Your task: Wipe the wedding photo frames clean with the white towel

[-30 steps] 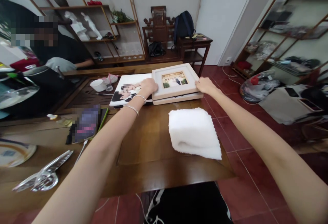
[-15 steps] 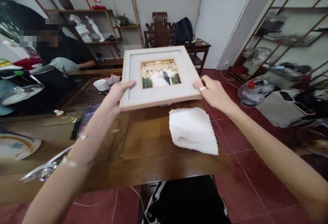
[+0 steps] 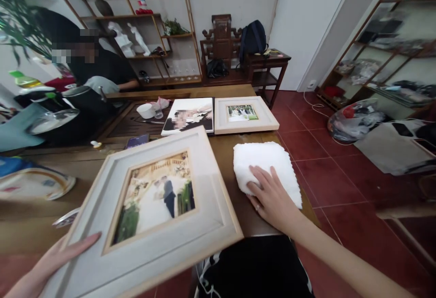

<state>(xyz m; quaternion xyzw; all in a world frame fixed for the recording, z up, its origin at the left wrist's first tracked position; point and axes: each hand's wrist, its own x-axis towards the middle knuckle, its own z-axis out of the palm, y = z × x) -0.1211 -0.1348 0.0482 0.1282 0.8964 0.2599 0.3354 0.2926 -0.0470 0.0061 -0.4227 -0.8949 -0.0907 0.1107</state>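
Observation:
My left hand (image 3: 64, 257) grips the lower left corner of a picture frame (image 3: 211, 211), its thumb over the pale mat. The frame has a light wood border and a photo of a couple, one in a white gown. It is tilted above the near edge of the table. My right hand (image 3: 272, 193), wearing a ring, rests on a folded white cloth (image 3: 264, 155) with its fingers spread. Behind them, a second light wood frame (image 3: 265, 116) lies on the table beside a flat photo panel (image 3: 194, 105).
The wooden table (image 3: 245, 223) also bears a white cup (image 3: 146, 111), a phone (image 3: 136, 141), a small dropper bottle (image 3: 97, 145) and a plastic-wrapped pack (image 3: 44, 182). Another person (image 3: 105, 66) sits across at left. A chair (image 3: 221, 39) and a backpack (image 3: 254, 39) stand behind.
The picture frame has come nearer and to the left, now in my left hand alone. My right hand has let go of it and moved down onto the cloth.

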